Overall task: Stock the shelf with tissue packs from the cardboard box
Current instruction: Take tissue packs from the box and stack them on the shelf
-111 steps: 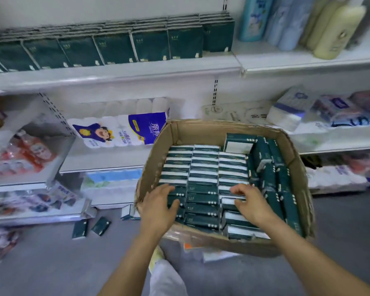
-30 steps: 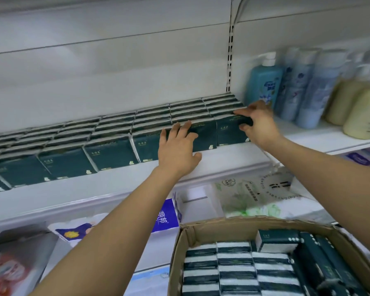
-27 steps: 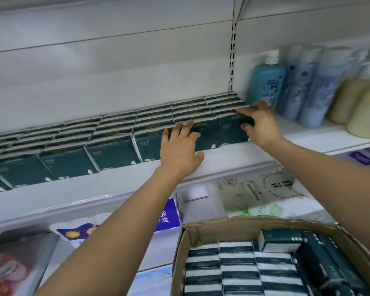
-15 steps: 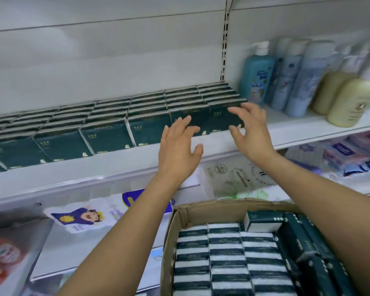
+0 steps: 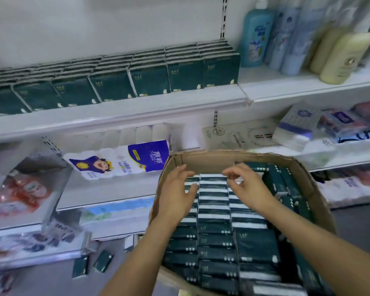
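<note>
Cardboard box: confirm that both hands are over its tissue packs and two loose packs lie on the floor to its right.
Wrong side: the head view shows the two loose packs on the floor to the left of the cardboard box. The left hand and right hand are indeed over its tissue packs.

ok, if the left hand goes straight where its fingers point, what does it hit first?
Likely the far wall of the cardboard box, near its left corner. The left hand is over the tissue packs, fingers aimed that way. Depth is unclear; if they tilt down, the packs come first.
</note>
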